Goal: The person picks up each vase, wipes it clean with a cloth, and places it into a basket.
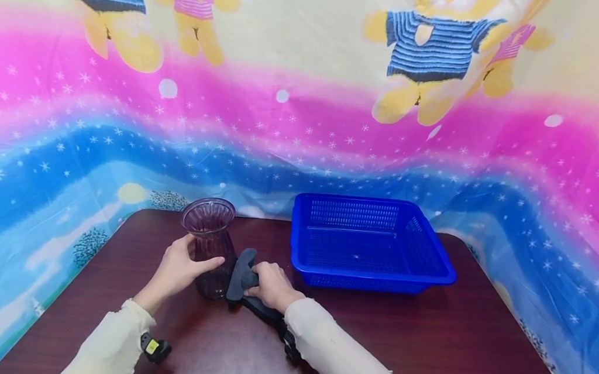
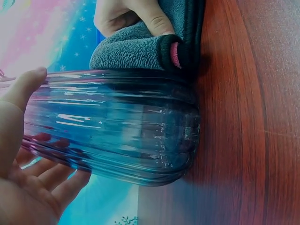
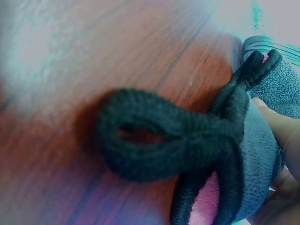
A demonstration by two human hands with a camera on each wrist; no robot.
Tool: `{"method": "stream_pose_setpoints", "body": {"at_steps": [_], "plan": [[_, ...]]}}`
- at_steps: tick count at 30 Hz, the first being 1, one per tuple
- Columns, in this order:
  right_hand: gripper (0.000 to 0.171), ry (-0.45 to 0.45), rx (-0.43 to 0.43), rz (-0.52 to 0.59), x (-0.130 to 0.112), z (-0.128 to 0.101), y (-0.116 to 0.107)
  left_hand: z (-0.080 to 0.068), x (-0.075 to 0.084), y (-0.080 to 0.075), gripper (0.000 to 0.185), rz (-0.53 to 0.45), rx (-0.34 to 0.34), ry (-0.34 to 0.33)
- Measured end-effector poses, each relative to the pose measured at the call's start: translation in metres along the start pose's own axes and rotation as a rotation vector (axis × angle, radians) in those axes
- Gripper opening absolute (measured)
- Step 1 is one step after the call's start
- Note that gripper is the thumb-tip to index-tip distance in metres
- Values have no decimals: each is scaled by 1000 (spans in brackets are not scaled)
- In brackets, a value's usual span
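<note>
A translucent purple ribbed glass vase [image 1: 213, 245] with a flared rim stands on the table, leaning slightly in the head view. My left hand [image 1: 178, 268] grips it from the left, thumb across the near side and fingers behind, as the left wrist view shows through the glass [image 2: 117, 122]. On the other side, my right hand [image 1: 273, 287] holds a folded grey cleaning cloth [image 1: 241, 276] with black edging and a pink underside. The cloth lies against the lower right of the vase. A black edging loop [image 3: 108, 140] of the cloth hangs over the tabletop in the right wrist view.
A blue plastic basket [image 1: 372, 275] with perforated walls stands at the back right of the dark reddish-brown wooden table [image 1: 424, 343]. Behind the table hangs a printed curtain [image 1: 283, 121] with bears and snowflakes. Black camera straps [image 1: 156, 347] sit at the wrists.
</note>
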State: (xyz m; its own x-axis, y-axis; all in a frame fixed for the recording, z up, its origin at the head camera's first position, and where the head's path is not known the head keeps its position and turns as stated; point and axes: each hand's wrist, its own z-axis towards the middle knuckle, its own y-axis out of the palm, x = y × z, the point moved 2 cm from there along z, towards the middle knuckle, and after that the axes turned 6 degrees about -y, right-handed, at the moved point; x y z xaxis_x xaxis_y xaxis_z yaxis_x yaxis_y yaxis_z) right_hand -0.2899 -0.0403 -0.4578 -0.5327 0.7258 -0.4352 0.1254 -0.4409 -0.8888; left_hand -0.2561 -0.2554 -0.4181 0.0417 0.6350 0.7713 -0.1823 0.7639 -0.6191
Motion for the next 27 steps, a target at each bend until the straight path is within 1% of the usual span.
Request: {"method": "stream_pose_setpoints", "body": {"at_steps": [4, 9, 16, 21, 27], "plan": [[30, 6, -4, 10, 0, 0, 0, 3, -2, 0, 69, -51, -37, 16], [31, 7, -9, 16, 1, 0, -1, 5, -3, 0, 70, -74, -60, 28], [35, 14, -15, 13, 1, 1, -2, 5, -2, -1, 73, -57, -67, 32], [36, 9, -12, -2, 0, 1, -1, 4, -2, -2, 72, -55, -64, 26], [30, 2, -13, -51, -4, -3, 2, 4, -3, -1, 73, -38, -59, 30]]}}
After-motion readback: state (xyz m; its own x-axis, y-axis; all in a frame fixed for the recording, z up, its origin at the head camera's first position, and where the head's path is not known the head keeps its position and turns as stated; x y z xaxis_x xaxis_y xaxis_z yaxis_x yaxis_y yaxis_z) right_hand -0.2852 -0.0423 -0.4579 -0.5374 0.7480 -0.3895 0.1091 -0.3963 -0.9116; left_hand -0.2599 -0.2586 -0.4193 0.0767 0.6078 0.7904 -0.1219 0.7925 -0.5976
